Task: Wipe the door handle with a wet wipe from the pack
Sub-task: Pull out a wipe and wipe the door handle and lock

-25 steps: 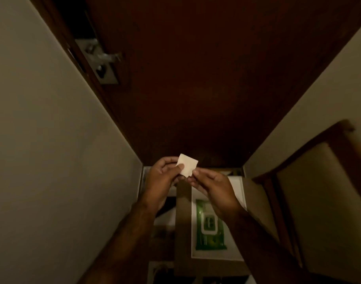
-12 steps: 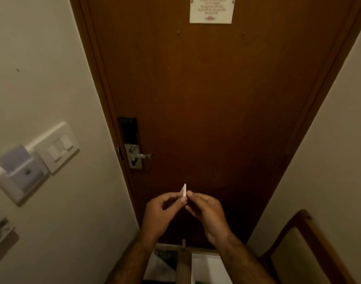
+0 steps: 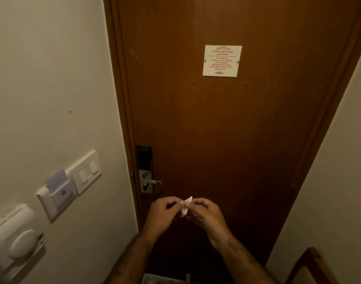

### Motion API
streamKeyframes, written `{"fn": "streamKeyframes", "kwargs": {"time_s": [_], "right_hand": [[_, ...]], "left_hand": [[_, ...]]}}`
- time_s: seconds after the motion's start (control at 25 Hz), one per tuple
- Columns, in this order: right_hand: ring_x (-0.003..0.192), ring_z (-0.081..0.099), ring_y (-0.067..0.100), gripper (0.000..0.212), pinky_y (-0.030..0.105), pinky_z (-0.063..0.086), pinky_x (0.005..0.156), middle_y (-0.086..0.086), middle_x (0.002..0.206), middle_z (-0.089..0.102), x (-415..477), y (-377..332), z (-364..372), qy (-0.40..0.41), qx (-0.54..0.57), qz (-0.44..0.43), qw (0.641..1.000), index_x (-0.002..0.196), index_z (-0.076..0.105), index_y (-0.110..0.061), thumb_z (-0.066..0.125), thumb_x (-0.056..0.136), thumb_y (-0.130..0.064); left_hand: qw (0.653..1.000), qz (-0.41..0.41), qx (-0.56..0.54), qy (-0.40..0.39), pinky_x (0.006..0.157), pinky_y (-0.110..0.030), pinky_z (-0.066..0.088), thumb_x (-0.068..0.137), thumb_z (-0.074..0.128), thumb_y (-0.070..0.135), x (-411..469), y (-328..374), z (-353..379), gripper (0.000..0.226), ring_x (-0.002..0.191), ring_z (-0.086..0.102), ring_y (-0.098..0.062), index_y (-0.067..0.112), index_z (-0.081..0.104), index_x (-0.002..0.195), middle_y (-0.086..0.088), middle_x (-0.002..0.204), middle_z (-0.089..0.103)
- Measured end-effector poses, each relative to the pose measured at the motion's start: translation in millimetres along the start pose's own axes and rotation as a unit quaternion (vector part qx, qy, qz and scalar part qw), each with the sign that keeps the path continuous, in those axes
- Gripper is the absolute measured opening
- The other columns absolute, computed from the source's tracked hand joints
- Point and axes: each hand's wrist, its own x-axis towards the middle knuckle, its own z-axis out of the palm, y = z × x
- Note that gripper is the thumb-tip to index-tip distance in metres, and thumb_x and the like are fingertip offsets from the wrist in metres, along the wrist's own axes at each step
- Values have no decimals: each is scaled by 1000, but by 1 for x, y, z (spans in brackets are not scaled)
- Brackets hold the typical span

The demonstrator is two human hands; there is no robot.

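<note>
A small folded white wet wipe (image 3: 185, 206) is pinched between the fingertips of my left hand (image 3: 162, 214) and my right hand (image 3: 206, 215), held in front of the brown door (image 3: 226, 130). The silver lever door handle (image 3: 154, 182) on its metal lock plate (image 3: 145, 181) sits on the door's left edge, a little above and left of my hands, apart from them. The wipe pack is out of view.
A white notice (image 3: 222, 60) is fixed high on the door. On the left wall are a light switch (image 3: 87, 172), a key-card holder (image 3: 57, 192) and a white box (image 3: 13, 242). A wooden chair (image 3: 313, 267) stands at the bottom right.
The view has tilted up from the floor and wipe pack to the door. My hands, still holding the wipe, have come closer to the handle, and the wipe looks folded narrower.
</note>
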Motion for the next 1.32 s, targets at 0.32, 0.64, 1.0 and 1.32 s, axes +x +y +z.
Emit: {"fn": "streamKeyframes", "kwargs": {"time_s": [0.32,0.64,1.0,1.32], "right_hand": [[97,67,25,7,29,56,66,7,106,71,21,-37,21,-116,-86,90,985,98,74,-16,69,95,-11],[110,70,30,25,40,59,84,11,120,77,56,-27,64,-20,-22,114,993,117,77,-10,79,95,-23],[165,22,26,81,49,27,131,7,176,32,178,-98,29,159,-569,-227,774,164,40,-17,60,100,-62],[168,1,34,94,65,12,132,16,182,0,288,-167,-26,248,-749,-420,449,173,13,-13,27,102,-73]], "left_hand": [[996,-50,-67,16,71,-33,42,86,56,39,12,10,-44,25,78,59,-21,21,66,72,-3,79,62],[923,-162,-343,61,84,-40,64,82,79,37,23,-45,-41,30,106,76,-27,18,82,105,-10,114,80],[931,-219,-139,255,85,-44,62,97,68,13,111,-107,-68,33,106,70,-35,1,69,128,-21,122,73],[937,-26,285,199,87,-29,58,104,52,18,199,-138,-60,28,103,72,-24,12,69,125,-11,116,77]]}}
